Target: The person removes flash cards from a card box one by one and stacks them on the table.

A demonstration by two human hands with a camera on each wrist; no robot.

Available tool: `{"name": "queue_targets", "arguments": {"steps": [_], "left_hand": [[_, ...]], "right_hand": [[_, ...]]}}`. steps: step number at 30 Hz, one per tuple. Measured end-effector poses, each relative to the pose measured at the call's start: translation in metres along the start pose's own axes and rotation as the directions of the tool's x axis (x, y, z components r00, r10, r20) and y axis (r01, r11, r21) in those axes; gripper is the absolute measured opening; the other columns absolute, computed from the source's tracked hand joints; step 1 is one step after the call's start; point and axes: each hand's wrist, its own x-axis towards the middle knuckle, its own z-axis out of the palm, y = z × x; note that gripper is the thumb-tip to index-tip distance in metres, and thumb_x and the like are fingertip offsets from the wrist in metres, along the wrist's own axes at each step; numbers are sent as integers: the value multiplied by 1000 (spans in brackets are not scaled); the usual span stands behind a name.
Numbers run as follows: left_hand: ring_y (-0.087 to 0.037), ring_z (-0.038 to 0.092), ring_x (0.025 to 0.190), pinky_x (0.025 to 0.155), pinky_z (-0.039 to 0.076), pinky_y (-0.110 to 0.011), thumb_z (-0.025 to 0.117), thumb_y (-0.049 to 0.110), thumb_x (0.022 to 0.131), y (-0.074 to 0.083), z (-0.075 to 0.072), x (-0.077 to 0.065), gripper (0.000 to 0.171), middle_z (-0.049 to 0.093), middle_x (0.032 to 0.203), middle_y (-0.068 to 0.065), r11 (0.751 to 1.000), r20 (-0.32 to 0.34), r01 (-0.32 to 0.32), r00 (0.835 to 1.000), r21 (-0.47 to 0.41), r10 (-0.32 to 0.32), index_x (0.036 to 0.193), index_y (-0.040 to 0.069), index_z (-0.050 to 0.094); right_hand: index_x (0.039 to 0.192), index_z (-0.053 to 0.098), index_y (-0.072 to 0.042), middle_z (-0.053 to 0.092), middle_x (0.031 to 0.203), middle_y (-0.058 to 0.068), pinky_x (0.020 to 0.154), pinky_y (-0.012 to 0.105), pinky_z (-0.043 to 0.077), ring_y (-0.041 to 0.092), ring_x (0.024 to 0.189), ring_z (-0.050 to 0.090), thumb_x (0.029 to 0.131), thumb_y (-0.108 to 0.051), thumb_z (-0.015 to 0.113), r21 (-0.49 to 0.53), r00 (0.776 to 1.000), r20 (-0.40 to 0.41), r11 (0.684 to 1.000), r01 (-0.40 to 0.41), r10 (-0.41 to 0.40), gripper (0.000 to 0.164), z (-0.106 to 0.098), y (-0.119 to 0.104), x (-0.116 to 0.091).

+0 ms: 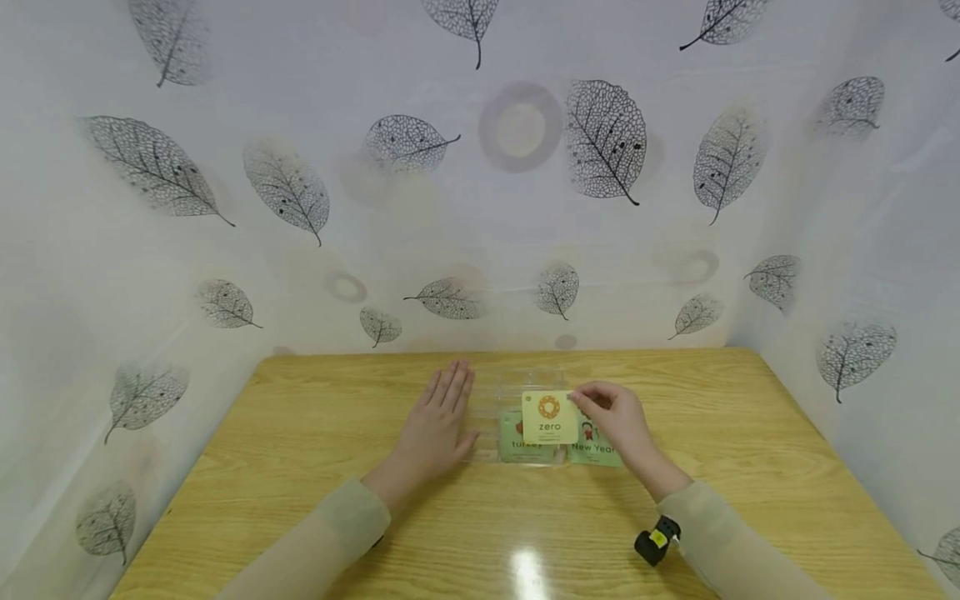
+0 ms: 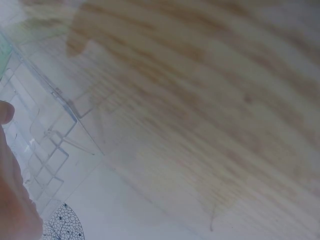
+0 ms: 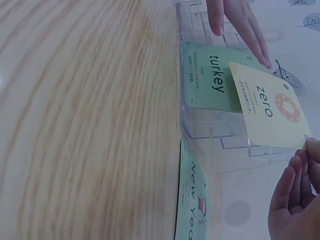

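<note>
My right hand (image 1: 621,423) pinches a yellow flashcard (image 1: 549,429) by its upper right corner, between thumb and fingertips. The card reads "zero" under an orange ring picture. It is held over a clear plastic compartment tray (image 3: 227,137), partly covering a green "turkey" flashcard (image 3: 207,82) that sits in the tray. Along the tray's left side lies my left hand (image 1: 435,429), fingers straight and pointing away from me. Below my right hand, a green "New Year" flashcard (image 1: 596,454) lies on the table beside the tray's right end, partly hidden by the hand.
The wooden table (image 1: 300,467) runs back to a pale curtain (image 1: 450,217) printed with dark skeleton leaves, which also closes off both sides. A black wrist device (image 1: 657,540) with a yellow mark is strapped at my right wrist.
</note>
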Motion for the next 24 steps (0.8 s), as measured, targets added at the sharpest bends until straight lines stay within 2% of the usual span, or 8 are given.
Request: {"name": "queue_targets", "arguments": {"steps": [7, 17, 24], "left_hand": [[-34, 17, 166, 137, 19, -45, 50, 58, 106, -1, 0, 0, 91, 16, 178, -21, 1000, -9, 1, 1000, 6, -1, 167, -4, 22], [-35, 16, 166, 137, 18, -45, 51, 57, 106, -1, 0, 1, 91, 15, 178, -21, 1000, -5, 2, 1000, 2, -2, 167, -4, 22], [-35, 15, 167, 137, 17, -46, 50, 57, 106, 0, 1, 0, 91, 15, 178, -21, 1000, -1, 0, 1000, -1, 0, 167, -4, 21]], "right_hand": [[111, 76, 5, 76, 98, 13, 68, 17, 53, 5, 79, 60, 101, -12, 72, -22, 1000, -14, 1000, -1, 0, 21, -4, 0, 1], [114, 75, 6, 75, 98, 12, 71, 19, 56, 3, 79, 59, 102, -14, 71, -7, 1000, -10, 1000, 4, -4, 24, -12, 6, -1], [115, 75, 7, 74, 94, 9, 67, 20, 55, 3, 77, 58, 103, -12, 70, -19, 1000, -22, 1000, -6, 6, 23, -18, 9, -2]]}}
